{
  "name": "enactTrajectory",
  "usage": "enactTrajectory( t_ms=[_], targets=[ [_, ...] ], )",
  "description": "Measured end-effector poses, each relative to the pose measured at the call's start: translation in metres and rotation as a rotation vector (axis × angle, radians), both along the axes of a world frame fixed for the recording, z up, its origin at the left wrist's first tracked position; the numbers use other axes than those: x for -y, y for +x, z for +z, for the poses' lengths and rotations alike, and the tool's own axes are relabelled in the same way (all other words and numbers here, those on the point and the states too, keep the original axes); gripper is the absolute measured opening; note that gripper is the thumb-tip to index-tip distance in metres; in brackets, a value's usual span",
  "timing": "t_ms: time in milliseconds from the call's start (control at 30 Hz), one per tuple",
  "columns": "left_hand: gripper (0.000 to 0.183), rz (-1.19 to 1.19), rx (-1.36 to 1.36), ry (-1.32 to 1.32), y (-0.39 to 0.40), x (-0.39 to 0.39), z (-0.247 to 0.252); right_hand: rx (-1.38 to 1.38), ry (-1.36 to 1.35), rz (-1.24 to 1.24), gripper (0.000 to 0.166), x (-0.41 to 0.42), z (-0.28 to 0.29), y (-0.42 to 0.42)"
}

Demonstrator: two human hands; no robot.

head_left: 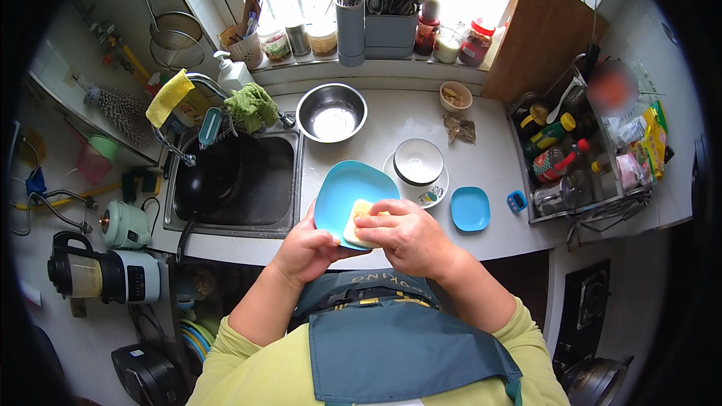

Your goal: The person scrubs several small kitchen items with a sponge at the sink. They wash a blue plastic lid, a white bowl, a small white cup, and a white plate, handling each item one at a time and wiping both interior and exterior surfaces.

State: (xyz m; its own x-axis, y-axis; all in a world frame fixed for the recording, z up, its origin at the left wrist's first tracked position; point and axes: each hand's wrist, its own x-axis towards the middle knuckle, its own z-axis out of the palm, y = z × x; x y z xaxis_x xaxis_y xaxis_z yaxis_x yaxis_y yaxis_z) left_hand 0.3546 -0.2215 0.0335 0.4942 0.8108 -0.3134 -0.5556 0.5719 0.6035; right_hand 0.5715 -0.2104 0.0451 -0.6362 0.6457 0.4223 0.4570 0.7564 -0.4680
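My left hand (307,245) grips the near left edge of a blue square plate (350,186), which is tilted up above the counter's front edge. Pressed against the plate's lower right part is a pale yellow sponge (359,224), held in the fingers of my right hand (412,234). Just beyond the plate, a white bowl (419,160) rests on a white plate with a printed pattern (434,196). A smaller blue square dish (470,209) lies on the counter to the right of my right hand.
Left of me is a steel sink (271,180) with a black wok (206,180) inside, its handle jutting over the front edge. A steel bowl (331,113) stands near the faucet (189,159). At right are a small blue timer (516,201) and a rack of bottles (555,160).
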Motion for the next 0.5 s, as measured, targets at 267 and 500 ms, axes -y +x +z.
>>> enactTrajectory(
  t_ms=[267, 500],
  targets=[
    [0.079, -0.196, -0.002, -0.103, -0.002, 0.005, -0.003, 0.227, 0.315, -0.025, 0.027, -0.008, 0.007, -0.008],
    [0.084, -0.005, -0.001, -0.077, 0.006, 0.008, 0.006, 0.47, 0.393, -0.429, 0.029, -0.011, -0.003, -0.001]
  ],
)
